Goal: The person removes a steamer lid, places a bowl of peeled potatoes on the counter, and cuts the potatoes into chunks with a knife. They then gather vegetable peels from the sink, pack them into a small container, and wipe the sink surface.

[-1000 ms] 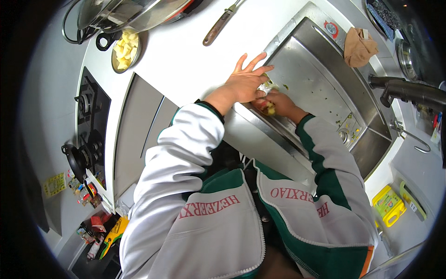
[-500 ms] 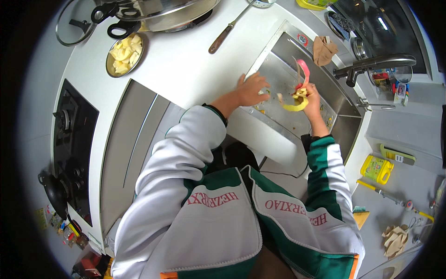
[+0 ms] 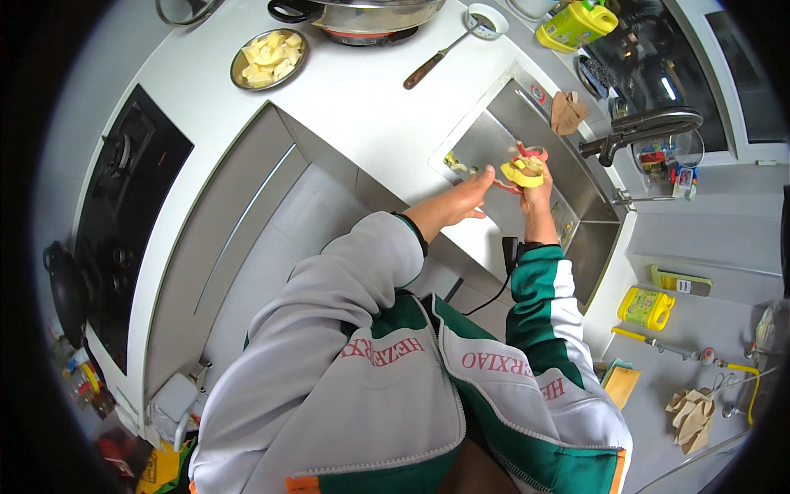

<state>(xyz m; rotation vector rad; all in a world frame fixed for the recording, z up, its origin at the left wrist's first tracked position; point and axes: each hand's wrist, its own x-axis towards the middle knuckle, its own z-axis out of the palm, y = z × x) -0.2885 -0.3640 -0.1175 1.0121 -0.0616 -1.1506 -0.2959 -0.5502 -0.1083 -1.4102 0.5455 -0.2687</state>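
Observation:
Over the sink (image 3: 504, 123), my right hand (image 3: 536, 198) is closed around a bunch of fruit peels (image 3: 520, 174), curled strips in yellow and red. A red strip hangs from the bunch toward my left hand (image 3: 462, 203). That hand is just left of the peels above the sink's near edge, its fingers stretched and apart, with nothing held in it. Peel scraps (image 3: 452, 161) lie in the sink's left corner, and more bits are near my right wrist. On the counter, a round metal plate (image 3: 236, 69) carries pale cut fruit chunks (image 3: 270, 59).
A large pot (image 3: 370, 15) stands at the counter's back. A wooden-handled utensil (image 3: 423, 72) lies to its right, its far end at a small white bowl (image 3: 487, 20). The dark faucet (image 3: 642, 132) reaches over the sink's right side. A black stovetop (image 3: 132, 222) is at left.
My left hand has turned and come closer to the peels. My right hand still holds them, now bunched more tightly. The view has shifted, showing more of the far counter.

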